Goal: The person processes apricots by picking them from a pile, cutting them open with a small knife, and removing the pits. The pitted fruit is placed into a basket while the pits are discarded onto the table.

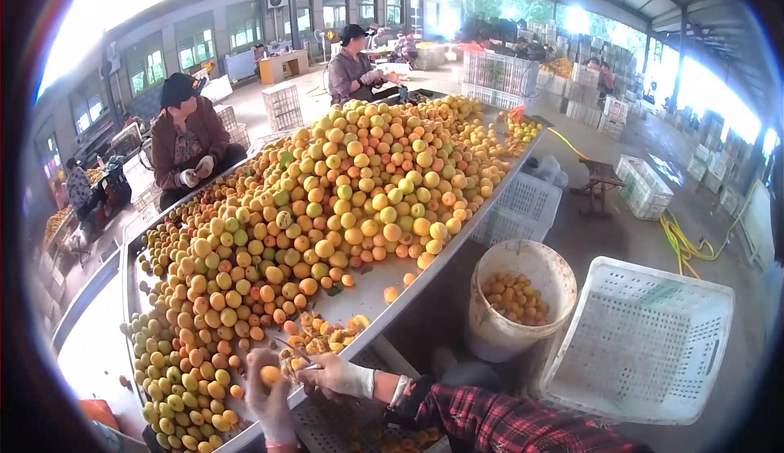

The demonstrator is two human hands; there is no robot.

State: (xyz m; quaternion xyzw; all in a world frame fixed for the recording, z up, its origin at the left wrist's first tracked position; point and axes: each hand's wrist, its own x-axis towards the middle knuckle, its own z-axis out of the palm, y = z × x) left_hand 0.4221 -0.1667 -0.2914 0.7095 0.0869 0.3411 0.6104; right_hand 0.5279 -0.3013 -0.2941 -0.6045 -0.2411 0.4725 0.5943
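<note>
A large heap of yellow-orange apricots (359, 167) covers a long metal-edged table (371, 288). At the near edge, my left hand (269, 412) is closed around a single apricot (271, 375). Beside it on the right, my right hand (341, 374), in a white glove, grips a thin metal tool (296, 352) that points up and to the left; its exact kind is too small to tell. Just beyond both hands lies a small pile of split, torn apricot pieces (322, 334). Below my right wrist, a perforated crate (327, 424) with fruit bits is partly hidden by my arm.
To my right stand a white bucket (523, 257) holding apricots and a large white perforated crate (645, 339). Two people (192, 134) in dark caps sit along the table's far side. A stool (599, 179), stacked crates (498, 73) and a yellow hose (682, 241) are farther off.
</note>
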